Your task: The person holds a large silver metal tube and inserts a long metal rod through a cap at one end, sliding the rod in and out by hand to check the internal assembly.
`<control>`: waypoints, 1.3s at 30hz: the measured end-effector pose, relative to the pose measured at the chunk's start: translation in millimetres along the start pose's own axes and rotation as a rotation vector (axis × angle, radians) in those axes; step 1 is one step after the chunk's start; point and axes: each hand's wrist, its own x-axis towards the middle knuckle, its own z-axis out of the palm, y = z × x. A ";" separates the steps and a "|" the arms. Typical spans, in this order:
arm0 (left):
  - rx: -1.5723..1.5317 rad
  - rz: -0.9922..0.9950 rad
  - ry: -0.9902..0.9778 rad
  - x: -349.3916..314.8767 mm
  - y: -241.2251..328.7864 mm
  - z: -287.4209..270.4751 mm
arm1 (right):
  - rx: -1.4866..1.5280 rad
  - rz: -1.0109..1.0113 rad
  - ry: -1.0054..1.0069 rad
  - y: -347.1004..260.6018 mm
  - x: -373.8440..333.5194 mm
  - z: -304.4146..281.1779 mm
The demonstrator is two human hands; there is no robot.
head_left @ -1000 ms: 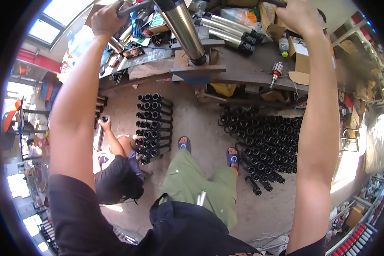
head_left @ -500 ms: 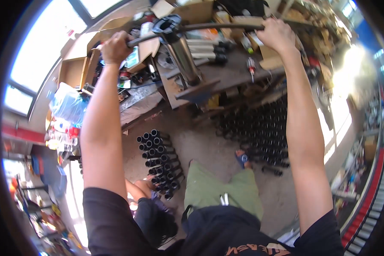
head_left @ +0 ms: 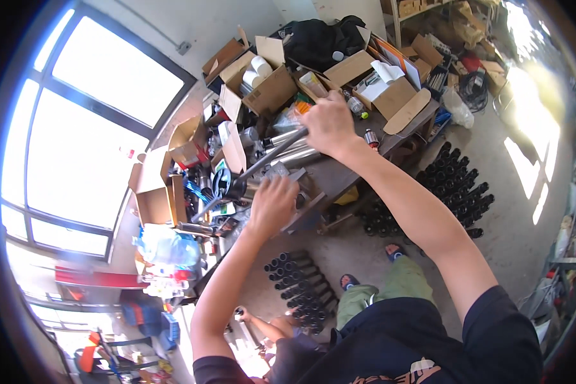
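Observation:
My right hand (head_left: pixel 329 125) is closed round the upper end of a long dark metal bar (head_left: pixel 272 157). The bar slants down to the left through a black collar (head_left: pixel 227 185) on top of a shiny metal tube (head_left: pixel 253 187). In front of that tube is my left hand (head_left: pixel 274 203), its fingers curled. Its fingertips are hidden, so I cannot tell whether it grips the tube. The lower end of the bar sticks out past the collar with no hand on it.
Open cardboard boxes (head_left: pixel 272 89) and loose parts crowd the workbench (head_left: pixel 339 176). A screwdriver (head_left: pixel 371 139) lies near its edge. Black tubes (head_left: pixel 294 278) stand grouped on the floor, with more black tubes (head_left: pixel 454 182) to the right. Another person (head_left: pixel 294 352) is low beside me.
My left hand has left the bar's left end and come in beside the tube. The bar has turned, its right end now farther away. My view has swung to the left.

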 end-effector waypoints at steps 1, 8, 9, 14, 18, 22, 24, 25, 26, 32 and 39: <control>0.040 -0.223 -0.312 28.5 -13.8 4.5 | 0.014 -0.057 0.071 6.4 10.8 0.3; 0.027 -0.522 -1.282 56.9 -83.5 34.2 | 0.212 -0.016 0.273 187.6 23.0 -31.9; -0.029 -0.517 -1.259 54.6 -87.0 34.7 | 0.165 0.095 0.235 216.7 5.0 -30.3; -0.140 -0.695 -0.978 -25.0 -43.8 -3.9 | 0.224 0.441 -0.146 264.7 -176.6 57.8; -1.214 -1.146 -0.381 -147.1 22.1 15.3 | 0.575 0.841 -0.353 159.7 -339.7 131.8; -2.414 -1.407 0.103 -146.4 125.1 25.9 | 0.871 1.257 -0.418 98.6 -389.6 215.8; -2.832 -1.132 0.473 -136.1 160.4 26.9 | 1.039 1.358 -0.449 80.6 -381.9 240.5; -2.992 -0.987 0.586 -122.0 166.8 11.1 | 1.120 1.411 -0.463 67.8 -363.7 240.1; -3.031 -0.894 0.655 -114.1 172.7 2.8 | 1.133 1.466 -0.487 59.2 -350.8 242.9; -3.044 -0.603 0.889 -86.4 169.7 -6.4 | 1.621 1.472 -0.631 64.1 -299.2 302.0; -2.565 -1.011 0.828 -93.7 137.5 -40.8 | 1.527 1.449 -0.734 50.6 -302.8 274.6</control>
